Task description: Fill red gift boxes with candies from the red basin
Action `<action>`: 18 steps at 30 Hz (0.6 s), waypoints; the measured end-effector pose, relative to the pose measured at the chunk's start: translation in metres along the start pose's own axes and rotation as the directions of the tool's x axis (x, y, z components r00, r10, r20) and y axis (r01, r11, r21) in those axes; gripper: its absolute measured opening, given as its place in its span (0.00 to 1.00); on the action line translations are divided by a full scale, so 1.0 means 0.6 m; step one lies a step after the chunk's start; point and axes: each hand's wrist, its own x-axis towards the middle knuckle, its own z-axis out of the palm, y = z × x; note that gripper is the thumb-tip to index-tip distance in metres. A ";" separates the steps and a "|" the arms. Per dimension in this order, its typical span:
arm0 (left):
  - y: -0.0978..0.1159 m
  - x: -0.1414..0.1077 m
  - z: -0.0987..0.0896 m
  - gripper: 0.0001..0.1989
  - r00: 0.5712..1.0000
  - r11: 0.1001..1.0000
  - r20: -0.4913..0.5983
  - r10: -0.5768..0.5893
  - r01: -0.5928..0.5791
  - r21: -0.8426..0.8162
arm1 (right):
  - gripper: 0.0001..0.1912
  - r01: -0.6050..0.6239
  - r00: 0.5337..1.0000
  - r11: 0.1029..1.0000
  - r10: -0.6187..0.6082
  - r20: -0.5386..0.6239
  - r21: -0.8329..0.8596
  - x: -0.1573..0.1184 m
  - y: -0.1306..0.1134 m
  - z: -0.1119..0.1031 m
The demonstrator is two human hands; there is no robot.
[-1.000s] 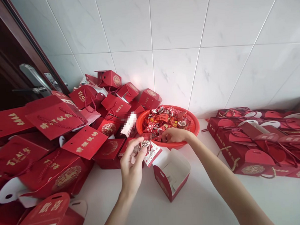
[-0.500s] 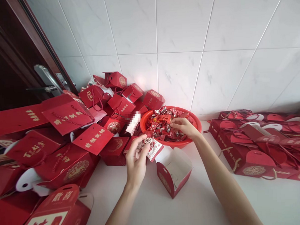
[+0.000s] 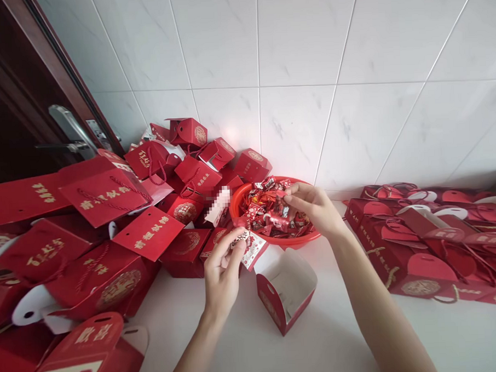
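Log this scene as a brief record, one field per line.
Left hand: holding a red-and-white packet
Right hand: pinching a wrapped sweet over the basket
Basket: red, holding many wrapped sweets
Open box: red outside, pale inside, in front of the basket
Left side: jumbled pile of red boxes
Right side: grouped boxes with cord handles
Background: tiled wall, dark door
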 end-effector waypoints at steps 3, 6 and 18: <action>-0.007 0.000 -0.002 0.16 1.000 1.000 -0.028 -0.014 0.013 -0.021 | 0.13 0.085 0.988 0.995 -0.078 0.131 -0.048 -0.026 -0.030 0.050; -0.016 0.000 -0.006 0.19 0.998 0.995 -0.035 -0.053 0.049 -0.092 | 0.06 0.227 0.968 0.939 -0.187 0.169 -0.260 -0.041 -0.035 0.095; 0.005 0.001 0.001 0.17 0.998 0.998 -0.054 0.041 -0.044 -0.052 | 0.07 0.174 0.984 0.952 -0.176 0.017 -0.250 0.009 0.023 0.024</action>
